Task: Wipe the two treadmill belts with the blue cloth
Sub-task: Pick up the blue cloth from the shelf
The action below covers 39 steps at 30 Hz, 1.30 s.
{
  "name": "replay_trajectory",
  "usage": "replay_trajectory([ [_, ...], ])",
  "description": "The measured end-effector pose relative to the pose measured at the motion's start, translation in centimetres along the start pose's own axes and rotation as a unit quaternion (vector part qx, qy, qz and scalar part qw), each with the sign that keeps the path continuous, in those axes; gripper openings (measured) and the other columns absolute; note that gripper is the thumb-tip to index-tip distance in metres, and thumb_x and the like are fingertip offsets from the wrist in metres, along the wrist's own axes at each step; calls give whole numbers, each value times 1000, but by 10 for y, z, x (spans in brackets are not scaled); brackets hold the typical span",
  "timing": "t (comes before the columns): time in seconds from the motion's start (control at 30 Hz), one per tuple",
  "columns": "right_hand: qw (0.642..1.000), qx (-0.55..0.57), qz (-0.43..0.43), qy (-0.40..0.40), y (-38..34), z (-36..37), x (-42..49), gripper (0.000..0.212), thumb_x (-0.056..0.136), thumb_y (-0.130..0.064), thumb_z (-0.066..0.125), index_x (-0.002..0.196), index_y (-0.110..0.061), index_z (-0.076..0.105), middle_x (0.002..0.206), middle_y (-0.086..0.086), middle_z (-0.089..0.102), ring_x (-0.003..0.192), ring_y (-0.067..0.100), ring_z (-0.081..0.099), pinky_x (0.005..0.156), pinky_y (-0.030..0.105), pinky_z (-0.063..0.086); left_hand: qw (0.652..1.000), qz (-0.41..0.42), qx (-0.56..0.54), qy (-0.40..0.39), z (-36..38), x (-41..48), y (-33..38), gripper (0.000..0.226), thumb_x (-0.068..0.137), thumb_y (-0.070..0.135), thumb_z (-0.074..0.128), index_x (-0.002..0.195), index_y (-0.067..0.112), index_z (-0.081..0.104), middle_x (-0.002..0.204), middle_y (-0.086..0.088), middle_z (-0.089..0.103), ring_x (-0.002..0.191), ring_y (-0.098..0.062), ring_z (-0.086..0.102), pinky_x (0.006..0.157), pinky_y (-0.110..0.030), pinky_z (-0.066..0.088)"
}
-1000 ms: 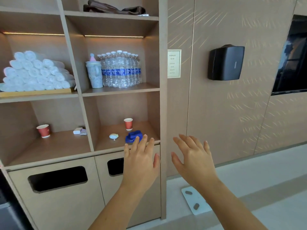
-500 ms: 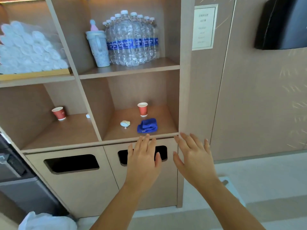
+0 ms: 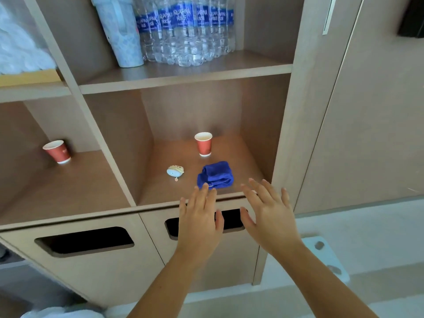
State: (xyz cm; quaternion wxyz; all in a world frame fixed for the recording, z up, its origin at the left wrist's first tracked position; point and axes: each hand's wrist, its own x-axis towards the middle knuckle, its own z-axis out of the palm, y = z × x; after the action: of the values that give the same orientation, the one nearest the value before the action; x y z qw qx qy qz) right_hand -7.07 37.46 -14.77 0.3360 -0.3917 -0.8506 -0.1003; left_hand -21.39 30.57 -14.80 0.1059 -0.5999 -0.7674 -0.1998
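My left hand: my left hand (image 3: 199, 223) is out flat, back up, fingers straight and close together, holding nothing. The fingertips reach past the front lip of the shelf, and the middle one overlaps the cloth's near edge. I cannot tell whether it touches or sits just above.
My right hand: my right hand (image 3: 270, 216) hovers just beside the left, palm down, fingers fanned apart and lightly bent, empty and apart from the cloth.
Task thing: the blue cloth (image 3: 215, 175) lies in a folded bundle on the floor of the lower right compartment, straight ahead of my left fingertips and a little left of my right ones, near the front edge.
Left of the cloth: a small pale round trinket (image 3: 175, 171) lies level with the cloth and apart from it.
Beyond the cloth: a red paper cup (image 3: 203, 144) stands upright deeper in the same compartment, near the cloth but not touching.
Under my hands: cabinet doors with dark openings. The right slot (image 3: 229, 220) is partly covered by both hands, and the left slot (image 3: 85, 241) is off to my left.
Far left of my hands: a second red cup (image 3: 57, 151) stands upright in the neighbouring compartment.
Above my hands: one shelf up is a cluster of water bottles (image 3: 190, 31) with blue labels. A pale patterned tumbler (image 3: 119, 33) stands just beside them on the left, and white towels (image 3: 20, 49) lie further left.
Below right of my right wrist: a white scale (image 3: 325, 255) lies on the floor, partly hidden by my forearm.
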Motion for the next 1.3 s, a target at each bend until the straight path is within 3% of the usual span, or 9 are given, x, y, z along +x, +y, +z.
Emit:
replay_trajectory([
  [0.27, 997, -1, 37, -72, -20, 66, 41, 49, 80, -40, 40, 113, -15, 66, 120, 5, 64, 111, 30, 60, 86, 59, 46, 999, 47, 0, -5, 48, 56, -68, 47, 78, 26, 40, 112, 6, 64, 122, -14, 61, 112, -33, 58, 85, -54, 48],
  [0.37, 994, 2, 43, -96, -15, 84, 46, 50, 80, -40, 40, 115, -15, 64, 121, 5, 63, 113, 29, 59, 87, 58, 45, 998, 52, -17, -18, 67, 68, -77, 43, 74, 23, 52, 112, 5, 64, 122, -15, 61, 112, -34, 58, 83, -55, 48],
  [0.5, 992, -8, 46, -118, -2, 106, 56, 51, 79, -41, 40, 117, -16, 64, 122, 4, 63, 113, 30, 59, 88, 58, 45, 997, 59, -23, -45, 88, 82, -82, 48, 79, 27, 37, 112, 6, 64, 122, -14, 61, 112, -34, 58, 83, -54, 49],
  [0.73, 983, -3, 16, -182, 24, 149, 72, 54, 81, -46, 39, 121, -17, 63, 126, 6, 61, 115, 31, 58, 90, 58, 44, 996, 52, -26, -75, 121, 107, -86, 50, 80, 29, 38, 116, 5, 62, 127, -14, 58, 117, -34, 55, 86, -55, 47],
  [1.1, 977, 58, -39, -200, 50, 200, 94, 58, 79, -50, 43, 124, -17, 60, 131, 5, 58, 120, 31, 54, 91, 60, 42, 991, 63, -11, -114, 155, 144, -91, 55, 80, 36, 38, 124, 8, 57, 134, -11, 53, 124, -29, 49, 93, -53, 42],
  [1.3, 972, 108, -51, -201, 57, 216, 90, 54, 79, -49, 45, 127, -24, 47, 132, 3, 56, 125, 28, 47, 93, 55, 42, 988, 80, -44, -127, 172, 135, -99, 58, 81, 37, 39, 130, 9, 50, 138, -9, 49, 128, -27, 45, 99, -49, 31],
])
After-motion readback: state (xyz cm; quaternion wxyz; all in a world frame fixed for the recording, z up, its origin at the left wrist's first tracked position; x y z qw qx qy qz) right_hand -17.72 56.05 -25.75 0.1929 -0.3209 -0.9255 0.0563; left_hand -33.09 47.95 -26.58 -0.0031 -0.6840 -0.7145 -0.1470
